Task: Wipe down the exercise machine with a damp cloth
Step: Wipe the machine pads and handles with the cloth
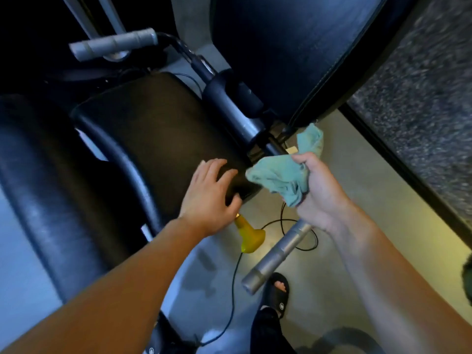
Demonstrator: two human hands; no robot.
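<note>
The right hand is closed tight around a green cloth, and the cloth is bunched up in the fist. One end of the cloth sticks out toward 12 o'clock, and the other end spreads out toward 9 o'clock. The cloth sits just beside the near corner of the black seat pad of the exercise machine. I cannot tell if the cloth touches the pad. The left hand is open with its fingers spread, and it rests flat on that same corner of the seat pad. The two hands are near each other, with the left hand at 9 o'clock from the cloth. A big black back pad is at 12 o'clock from the cloth. A gray handle of the machine sticks out below the right hand, pointing toward 7 o'clock. Another gray handle is far off at 11 o'clock. A yellow knob hangs just under the left hand, at 5 o'clock from it. A thin black cord runs across the floor. A foot in a black sandal stands on the floor at 6 o'clock from the cloth.
</note>
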